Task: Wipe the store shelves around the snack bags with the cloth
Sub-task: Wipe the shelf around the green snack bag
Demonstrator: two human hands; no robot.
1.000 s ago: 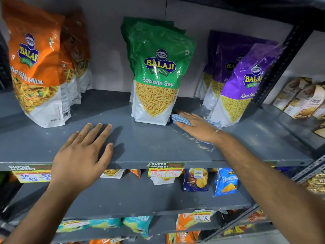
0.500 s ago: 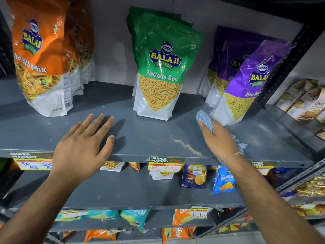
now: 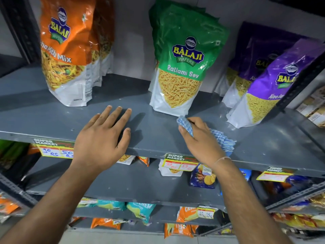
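A blue checked cloth (image 3: 186, 126) is gripped by the curled fingers of the right hand (image 3: 200, 140) near the front edge of the grey shelf (image 3: 263, 138), just before the green snack bag (image 3: 182, 67). The left hand (image 3: 103, 138) is laid flat at that edge, fingers spread.

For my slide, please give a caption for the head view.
Right hand wipes grey shelf with checked cloth before green bag.

The shelf (image 3: 26, 120) front edge was free. Behind stood the orange bag (image 3: 67, 55), the green bag (image 3: 182, 67) and the purple bag (image 3: 263, 88), with 2 open gaps between them.
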